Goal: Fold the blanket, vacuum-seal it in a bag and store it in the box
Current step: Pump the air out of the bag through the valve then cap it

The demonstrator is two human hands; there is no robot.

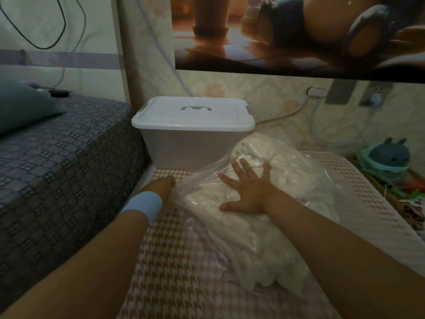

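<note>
Pressing down on the bagged blanket (pixel 250 203), the right hand (pixel 247 191) lies flat with its fingers (pixel 236 168) spread wide, gripping nothing, the palm bearing on the soft white bulk through the clear bag (pixel 202 173). The left hand (pixel 164 184), banded at the wrist in blue, sits at the bag's loose edge just left of the right fingertips; its fingers are curled out of view under the plastic, so whether they pinch the film cannot be told. Bag and blanket rest on the checked mat (pixel 174 261), with the box (pixel 193 132) just beyond the fingertips, lid shut. Several faults seem possible from here. Should the mouth under the left hand be only partly sealed, pressure from the palm would likely be undone as air returns once the hand lifts. Uneven pressing may shift the blanket toward the far end and leave a lump too thick for the box. The thin film, stretched between the two hands, could crease across the closure or tear. The lid must also be taken off before storing.
</note>
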